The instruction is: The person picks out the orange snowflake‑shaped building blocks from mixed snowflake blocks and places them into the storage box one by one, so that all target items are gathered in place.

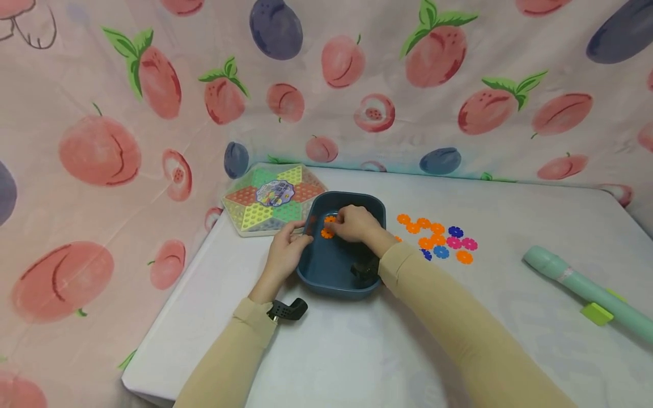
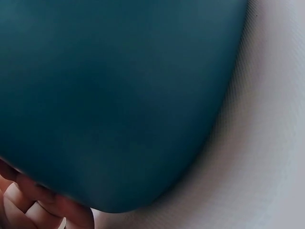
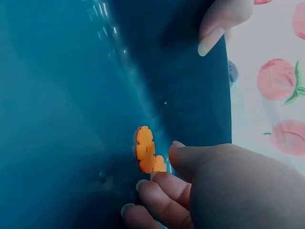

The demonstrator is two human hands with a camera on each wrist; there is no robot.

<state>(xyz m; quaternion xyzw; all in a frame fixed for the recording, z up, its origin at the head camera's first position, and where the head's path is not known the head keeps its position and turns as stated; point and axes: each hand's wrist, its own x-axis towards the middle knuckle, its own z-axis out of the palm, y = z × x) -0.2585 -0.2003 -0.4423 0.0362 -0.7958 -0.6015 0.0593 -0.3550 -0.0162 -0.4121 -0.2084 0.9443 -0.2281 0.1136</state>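
A dark blue rectangular tub (image 1: 326,266) stands on the table, and my left hand (image 1: 284,249) holds its left wall. The thumb lies over the rim, with the other fingers against the outside. My right hand (image 1: 357,224) reaches down inside the tub toward its far left part. Two orange flower-shaped plastic pieces (image 1: 327,233) show in there, right at its fingertips. In the right wrist view a gap shows between thumb and forefinger, and the forefinger partly covers one orange piece (image 3: 159,164). The left wrist view is filled mostly by the tub's outer wall (image 2: 119,105).
Several orange, pink and blue flower-shaped pieces (image 1: 437,240) lie loose right of the tub. A hexagonal star-patterned game board (image 1: 275,198) sits behind it on the left. A mint-green tube-like object (image 1: 586,280) lies at the right. Fruit-print cloth (image 1: 306,113) hangs behind the table.
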